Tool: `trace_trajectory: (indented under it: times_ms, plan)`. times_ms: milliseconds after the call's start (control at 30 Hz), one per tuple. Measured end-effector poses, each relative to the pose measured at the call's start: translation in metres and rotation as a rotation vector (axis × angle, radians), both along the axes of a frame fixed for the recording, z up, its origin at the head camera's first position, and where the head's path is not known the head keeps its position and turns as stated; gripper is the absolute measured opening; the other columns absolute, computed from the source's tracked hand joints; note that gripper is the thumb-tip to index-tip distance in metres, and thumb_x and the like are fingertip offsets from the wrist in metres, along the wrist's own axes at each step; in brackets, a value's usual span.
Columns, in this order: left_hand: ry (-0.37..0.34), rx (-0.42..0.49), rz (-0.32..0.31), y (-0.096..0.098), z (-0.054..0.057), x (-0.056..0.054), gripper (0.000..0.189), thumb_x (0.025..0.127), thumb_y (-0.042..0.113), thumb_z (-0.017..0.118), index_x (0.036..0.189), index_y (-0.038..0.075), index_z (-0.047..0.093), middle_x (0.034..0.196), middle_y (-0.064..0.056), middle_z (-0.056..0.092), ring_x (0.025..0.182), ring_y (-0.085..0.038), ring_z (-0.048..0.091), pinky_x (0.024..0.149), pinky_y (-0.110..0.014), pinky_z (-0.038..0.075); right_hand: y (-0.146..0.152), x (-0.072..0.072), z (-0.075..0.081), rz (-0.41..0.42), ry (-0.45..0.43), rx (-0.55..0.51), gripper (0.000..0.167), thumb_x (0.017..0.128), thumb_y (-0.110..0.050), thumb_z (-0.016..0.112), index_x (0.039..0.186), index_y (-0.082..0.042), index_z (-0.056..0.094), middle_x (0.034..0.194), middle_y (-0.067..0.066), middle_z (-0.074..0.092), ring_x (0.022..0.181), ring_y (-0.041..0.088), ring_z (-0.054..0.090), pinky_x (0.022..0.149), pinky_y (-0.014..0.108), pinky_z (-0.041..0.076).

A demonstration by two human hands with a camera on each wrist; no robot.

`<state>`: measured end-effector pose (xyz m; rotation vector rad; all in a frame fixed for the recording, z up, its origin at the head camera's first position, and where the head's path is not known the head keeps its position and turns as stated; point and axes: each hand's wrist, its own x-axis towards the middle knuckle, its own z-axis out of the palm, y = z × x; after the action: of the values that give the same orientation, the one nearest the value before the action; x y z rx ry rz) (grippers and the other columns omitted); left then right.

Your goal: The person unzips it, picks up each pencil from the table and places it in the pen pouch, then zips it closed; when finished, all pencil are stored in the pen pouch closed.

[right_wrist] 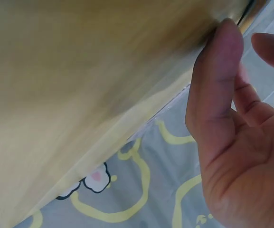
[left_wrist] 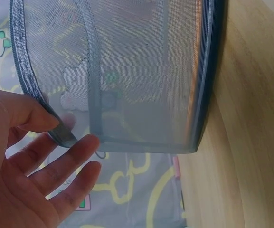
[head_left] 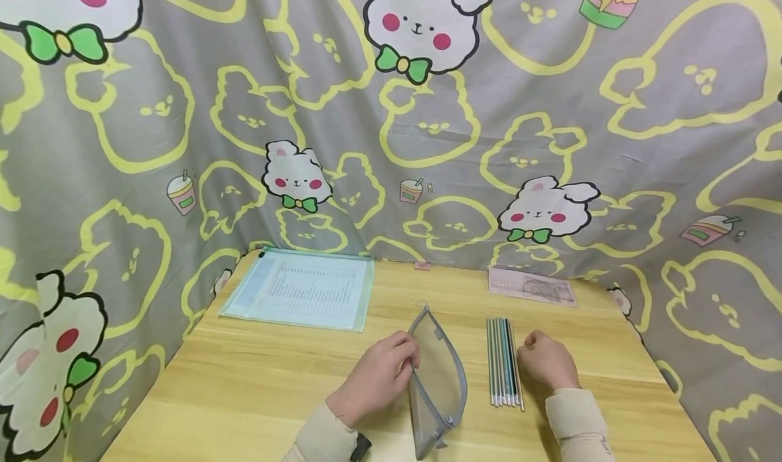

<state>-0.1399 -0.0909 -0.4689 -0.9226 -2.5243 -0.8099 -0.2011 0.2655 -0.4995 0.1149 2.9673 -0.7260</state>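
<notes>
My left hand [head_left: 381, 374] pinches the top edge of a grey mesh zip pouch [head_left: 436, 374] between thumb and forefinger. The pouch stands on its long edge on the table, and its top bows apart. In the left wrist view, orange and dark strips show along the lower edge of the mesh pouch [left_wrist: 137, 85]; I cannot tell whether they lie inside. A row of thin pencils [head_left: 502, 360], grey-green, teal and dark, lies to the pouch's right. Beside the rightmost pencil rests my right hand [head_left: 550, 360], its fingers loosely bent, with a gap between thumb and forefinger.
A clear zip folder [head_left: 299, 289] with printed paper lies at the table's back left. At the back right is a pinkish printed sheet [head_left: 531, 287]. A small pink object [head_left: 422, 266] sits at the back edge. Patterned grey curtain [head_left: 440, 143] surrounds the wooden table [head_left: 256, 387].
</notes>
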Motion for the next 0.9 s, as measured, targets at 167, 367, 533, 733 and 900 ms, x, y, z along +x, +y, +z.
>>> trace_trajectory:
  times_ms: [167,367,533,733,900]
  plan:
    - [0.000,-0.012,-0.005,0.001,0.000,-0.001,0.020,0.098,-0.001,0.065,0.088,0.016,0.069,0.103,0.002,0.068,0.098,-0.009,0.070,0.090,-0.020,0.060,-0.004,0.001,0.002,-0.005,-0.022,-0.018,0.024,0.093,-0.020,0.057,0.107,-0.003,0.064,0.098,0.016,0.070,0.086,0.033,0.064,0.072,0.048,0.053]
    - [0.000,-0.008,-0.008,0.001,0.000,-0.002,0.020,0.098,-0.001,0.065,0.089,0.017,0.069,0.103,0.003,0.069,0.096,-0.009,0.069,0.089,-0.020,0.060,-0.005,0.001,0.000,0.003,-0.006,-0.017,0.022,0.091,-0.018,0.059,0.106,-0.003,0.065,0.096,0.015,0.070,0.084,0.031,0.063,0.069,0.044,0.051]
    - [-0.001,-0.009,-0.008,0.001,-0.001,-0.002,0.020,0.098,-0.001,0.065,0.088,0.017,0.069,0.103,0.003,0.069,0.096,-0.009,0.069,0.089,-0.021,0.060,-0.008,0.001,-0.001,0.010,0.014,-0.026,0.019,0.090,-0.015,0.059,0.103,-0.003,0.066,0.094,0.013,0.070,0.082,0.030,0.063,0.069,0.045,0.052]
    - [0.002,-0.008,-0.010,0.001,0.000,-0.001,0.020,0.098,-0.001,0.065,0.089,0.016,0.069,0.103,0.002,0.069,0.095,-0.009,0.069,0.088,-0.020,0.060,-0.012,0.000,-0.001,0.019,0.035,-0.024,0.020,0.090,-0.014,0.057,0.104,-0.003,0.067,0.093,0.012,0.071,0.081,0.029,0.063,0.070,0.046,0.053]
    - [-0.001,-0.002,-0.010,0.001,0.001,-0.001,0.020,0.098,-0.002,0.064,0.089,0.016,0.069,0.103,0.002,0.069,0.096,-0.011,0.070,0.089,-0.021,0.061,-0.013,0.001,-0.001,0.021,0.037,-0.030,0.021,0.090,-0.014,0.059,0.105,-0.002,0.066,0.092,0.012,0.070,0.080,0.028,0.062,0.069,0.044,0.052]
